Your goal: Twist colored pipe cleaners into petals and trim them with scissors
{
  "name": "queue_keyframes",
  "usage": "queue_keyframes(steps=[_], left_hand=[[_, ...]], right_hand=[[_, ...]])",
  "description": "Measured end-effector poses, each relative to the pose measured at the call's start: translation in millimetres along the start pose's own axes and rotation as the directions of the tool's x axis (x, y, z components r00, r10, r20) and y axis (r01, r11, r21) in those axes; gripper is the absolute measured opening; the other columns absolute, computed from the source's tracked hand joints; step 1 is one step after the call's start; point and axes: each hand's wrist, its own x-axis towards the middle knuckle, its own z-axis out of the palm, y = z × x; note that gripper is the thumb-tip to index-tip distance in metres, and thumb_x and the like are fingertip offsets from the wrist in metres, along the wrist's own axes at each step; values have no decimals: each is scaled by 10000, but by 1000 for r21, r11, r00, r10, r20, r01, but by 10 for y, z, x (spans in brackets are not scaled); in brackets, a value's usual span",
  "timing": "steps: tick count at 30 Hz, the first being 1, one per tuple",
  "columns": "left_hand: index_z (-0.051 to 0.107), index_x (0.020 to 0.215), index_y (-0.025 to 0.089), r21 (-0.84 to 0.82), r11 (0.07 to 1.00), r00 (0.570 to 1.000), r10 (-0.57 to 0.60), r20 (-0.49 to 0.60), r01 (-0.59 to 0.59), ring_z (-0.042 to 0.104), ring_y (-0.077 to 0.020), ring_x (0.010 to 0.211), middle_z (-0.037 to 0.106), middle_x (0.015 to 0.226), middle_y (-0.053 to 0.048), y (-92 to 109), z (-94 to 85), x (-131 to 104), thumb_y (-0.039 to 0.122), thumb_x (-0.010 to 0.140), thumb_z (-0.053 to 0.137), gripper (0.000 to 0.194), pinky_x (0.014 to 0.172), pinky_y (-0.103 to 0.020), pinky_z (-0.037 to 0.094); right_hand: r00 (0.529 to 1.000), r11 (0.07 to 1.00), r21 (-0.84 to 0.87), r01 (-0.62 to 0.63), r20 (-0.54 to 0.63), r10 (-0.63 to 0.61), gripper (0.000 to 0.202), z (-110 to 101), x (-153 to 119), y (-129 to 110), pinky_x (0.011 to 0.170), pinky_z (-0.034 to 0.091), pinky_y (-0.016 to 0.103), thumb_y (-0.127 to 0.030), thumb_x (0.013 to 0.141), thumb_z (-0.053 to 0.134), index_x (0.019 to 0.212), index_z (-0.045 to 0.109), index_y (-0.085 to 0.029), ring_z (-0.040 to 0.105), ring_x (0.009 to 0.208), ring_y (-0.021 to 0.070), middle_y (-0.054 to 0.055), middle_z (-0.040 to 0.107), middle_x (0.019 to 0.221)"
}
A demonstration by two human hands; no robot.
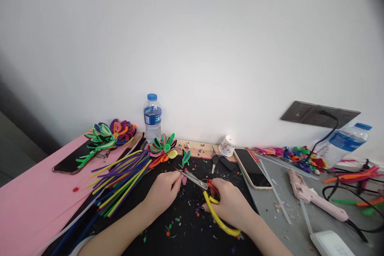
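My right hand is closed around the handles of the scissors, whose long blades point left. Yellow and red coverings show on the handles. The scissor tips reach my left hand, which is pinched closed at the fingertips. A small pink fuzzy piece shows just at those fingertips, below the blades. Behind the blades lies a small green looped piece. To the left of my left hand spreads a bundle of coloured pipe cleaners, with a pink and green flower at its upper end.
Along the wall stand a water bottle and a paper cup. Phones lie at left and right. A pink glue gun with a cable rests at right. Small scraps dot the black mat.
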Motion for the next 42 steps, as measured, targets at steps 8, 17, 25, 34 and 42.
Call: queue_keyframes(steps=[8,17,25,34,42], left_hand=[[505,668,182,-13,999,999,36,-5,-36,461,-111,507,480,546,24,26,6,-14,187,869,308,281,532,-206,311],[455,608,183,-2,1000,1000,1,-6,-1,445,-114,482,451,508,27,25,-4,-1,210,873,301,308,515,-209,305],[460,625,185,-31,999,1000,23,15,-22,454,-110,495,462,531,29,33,11,-14,161,853,322,268,520,-204,300],[490,657,185,-28,999,999,33,34,-32,475,-126,524,490,556,14,27,1,-12,155,848,308,265,535,-211,309],[432,612,185,39,999,1000,24,7,-24,461,-127,537,483,576,11,-11,25,-2,178,859,308,276,555,-223,304]], right_hand=[[999,999,-31,-41,-32,40,354,36,-5,-12,514,252,217,-460,576,688,680,477,-195,488,614,139,-19,555,716],[999,998,-45,-40,1,40,347,14,-4,-46,512,267,223,-467,588,679,693,494,-192,505,621,146,-13,559,724],[1000,998,-58,-27,-8,26,352,42,-7,-23,492,244,221,-477,589,678,651,482,-191,493,591,137,-17,553,690],[1000,995,-93,-27,6,27,332,2,-8,-33,509,264,230,-479,610,662,682,513,-191,541,643,168,3,585,731],[1000,992,-126,4,6,-3,322,-25,-25,-43,529,291,246,-456,646,628,784,500,-195,566,673,189,23,581,808]])
